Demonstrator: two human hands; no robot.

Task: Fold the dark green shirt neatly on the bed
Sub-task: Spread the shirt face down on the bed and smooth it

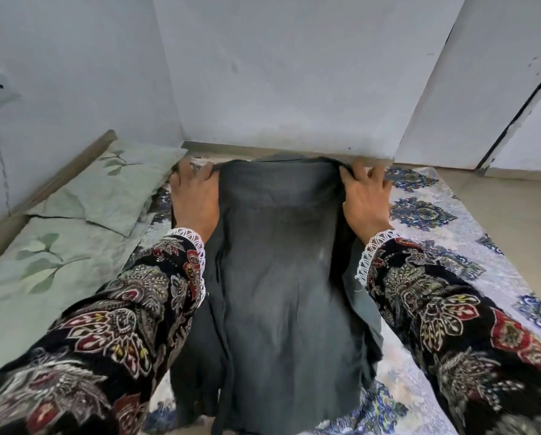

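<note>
The dark green shirt (278,262) is lying lengthwise on the bed (445,215), sides folded in. The left hand (194,196) and right hand (365,196) are pinching its far corners; keeping them level should be squaring the next fold.

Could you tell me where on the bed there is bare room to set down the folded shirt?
Bare bedspread lies right of the right hand, out to the bed's edge. Left of the left hand it is crowded by pillows. The shirt fills the middle.
</note>
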